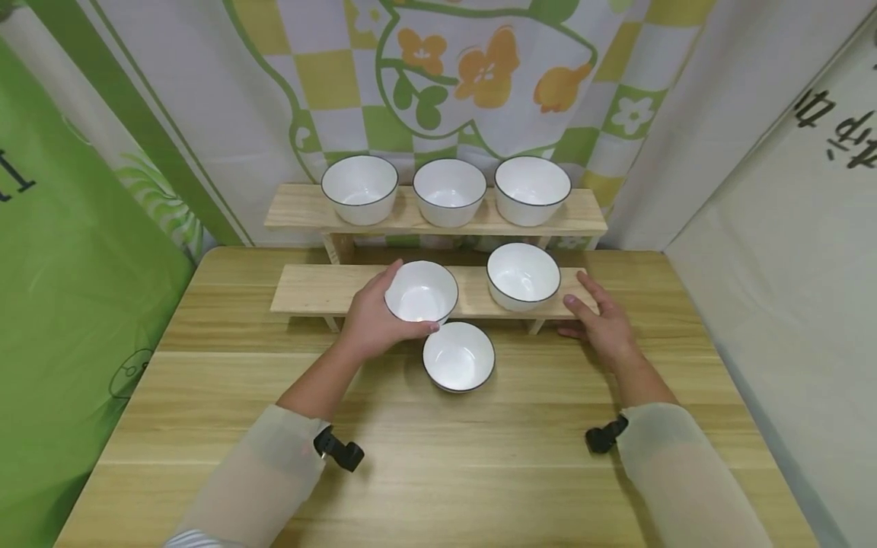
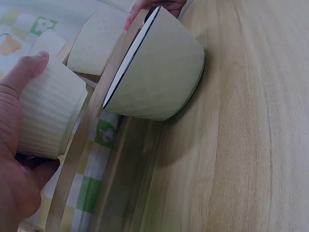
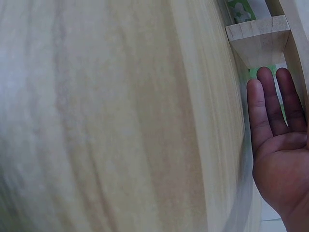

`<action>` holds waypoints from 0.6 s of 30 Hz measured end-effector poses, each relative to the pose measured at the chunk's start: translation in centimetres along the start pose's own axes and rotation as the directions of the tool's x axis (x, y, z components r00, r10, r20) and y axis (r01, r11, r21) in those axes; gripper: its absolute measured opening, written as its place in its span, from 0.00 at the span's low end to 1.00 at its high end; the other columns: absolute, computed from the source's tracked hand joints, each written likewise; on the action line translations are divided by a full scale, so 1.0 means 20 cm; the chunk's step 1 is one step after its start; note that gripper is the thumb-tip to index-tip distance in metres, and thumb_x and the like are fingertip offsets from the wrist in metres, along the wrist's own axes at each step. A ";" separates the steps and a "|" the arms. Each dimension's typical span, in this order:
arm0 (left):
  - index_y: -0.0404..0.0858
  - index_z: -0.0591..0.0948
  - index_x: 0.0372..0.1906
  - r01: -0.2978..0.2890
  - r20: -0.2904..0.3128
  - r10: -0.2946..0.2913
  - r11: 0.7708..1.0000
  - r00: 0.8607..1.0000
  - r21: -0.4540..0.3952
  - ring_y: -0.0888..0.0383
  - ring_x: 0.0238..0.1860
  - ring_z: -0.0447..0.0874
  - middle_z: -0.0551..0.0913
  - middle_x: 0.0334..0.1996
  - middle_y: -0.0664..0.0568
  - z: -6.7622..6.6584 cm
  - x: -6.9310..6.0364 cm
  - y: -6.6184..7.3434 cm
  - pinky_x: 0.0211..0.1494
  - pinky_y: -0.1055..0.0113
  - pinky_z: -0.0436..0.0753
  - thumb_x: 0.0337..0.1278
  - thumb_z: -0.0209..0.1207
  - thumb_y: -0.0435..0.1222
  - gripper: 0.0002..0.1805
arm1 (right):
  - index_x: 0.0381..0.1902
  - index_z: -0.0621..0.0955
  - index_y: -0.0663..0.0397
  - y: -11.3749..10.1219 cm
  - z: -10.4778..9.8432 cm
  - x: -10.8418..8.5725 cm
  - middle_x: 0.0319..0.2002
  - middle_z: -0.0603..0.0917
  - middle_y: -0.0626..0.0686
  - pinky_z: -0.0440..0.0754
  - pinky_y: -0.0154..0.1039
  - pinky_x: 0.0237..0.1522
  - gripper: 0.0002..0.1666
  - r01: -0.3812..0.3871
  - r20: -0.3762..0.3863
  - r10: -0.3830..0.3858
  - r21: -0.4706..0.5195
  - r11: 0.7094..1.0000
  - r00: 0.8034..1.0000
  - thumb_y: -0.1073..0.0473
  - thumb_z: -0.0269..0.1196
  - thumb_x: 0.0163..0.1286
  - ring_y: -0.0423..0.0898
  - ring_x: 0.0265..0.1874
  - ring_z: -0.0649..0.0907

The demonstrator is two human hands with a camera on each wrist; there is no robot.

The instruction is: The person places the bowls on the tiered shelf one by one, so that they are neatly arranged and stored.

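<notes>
My left hand (image 1: 377, 316) grips a white ribbed bowl (image 1: 422, 293) with a dark rim, thumb on its near side, over the middle of the lower wooden shelf (image 1: 315, 289). Whether its base touches the board I cannot tell. Just in front, a similar bowl (image 1: 459, 358) stands on the table. My right hand (image 1: 606, 327) holds the right end of that shelf, with fingers above the board and three straight fingers (image 3: 273, 106) beneath it. Beside that hand, another white bowl (image 1: 524, 275) stands on the shelf. The left wrist view shows the gripped bowl (image 2: 50, 108) from the side.
Behind, the upper wooden shelf (image 1: 294, 205) carries a row of three matching bowls (image 1: 448, 192). Both shelves stand on a wood-grain table (image 1: 438, 472). A patterned curtain (image 1: 329, 84) hangs at the back, a green cloth (image 1: 82, 289) at the left and a pale one (image 1: 788, 251) at the right.
</notes>
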State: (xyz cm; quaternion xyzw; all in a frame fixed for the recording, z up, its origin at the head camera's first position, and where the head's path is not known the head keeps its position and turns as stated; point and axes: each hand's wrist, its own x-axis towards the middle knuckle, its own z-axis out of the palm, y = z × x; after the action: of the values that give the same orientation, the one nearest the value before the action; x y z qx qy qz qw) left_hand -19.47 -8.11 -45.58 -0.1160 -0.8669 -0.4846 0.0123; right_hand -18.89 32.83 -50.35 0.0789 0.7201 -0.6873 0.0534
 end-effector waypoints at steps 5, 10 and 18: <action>0.45 0.61 0.82 0.000 -0.006 0.000 1.000 1.000 -0.001 0.45 0.72 0.69 0.69 0.75 0.42 0.01 0.02 0.00 0.70 0.48 0.73 0.25 0.84 0.61 0.72 | 0.85 0.53 0.36 0.02 -0.01 0.01 0.84 0.42 0.59 0.88 0.44 0.46 0.49 0.013 0.002 -0.013 -0.007 1.000 1.000 0.46 0.66 0.75 0.38 0.44 0.87; 0.44 0.60 0.82 0.015 -0.014 -0.016 1.000 1.000 -0.016 0.46 0.73 0.67 0.67 0.76 0.43 0.03 0.05 0.00 0.71 0.48 0.72 0.27 0.84 0.61 0.72 | 0.85 0.53 0.35 0.02 -0.01 0.02 0.83 0.46 0.61 0.88 0.44 0.45 0.49 0.020 0.004 -0.020 -0.017 1.000 1.000 0.45 0.65 0.75 0.38 0.43 0.88; 0.42 0.61 0.82 -0.002 -0.025 0.002 1.000 1.000 -0.017 0.46 0.74 0.66 0.68 0.76 0.41 0.08 0.09 0.03 0.73 0.51 0.71 0.29 0.84 0.60 0.71 | 0.85 0.53 0.36 0.03 -0.01 0.02 0.83 0.47 0.60 0.88 0.45 0.45 0.48 -0.003 -0.008 0.003 0.006 1.000 1.000 0.48 0.65 0.76 0.39 0.42 0.88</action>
State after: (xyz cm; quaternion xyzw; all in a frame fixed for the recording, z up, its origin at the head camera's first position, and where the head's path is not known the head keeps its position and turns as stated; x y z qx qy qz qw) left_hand -21.03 -6.14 -45.59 -0.1108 -0.8624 -0.4934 0.0225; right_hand -19.23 33.07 -50.97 0.0831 0.7180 -0.6892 0.0513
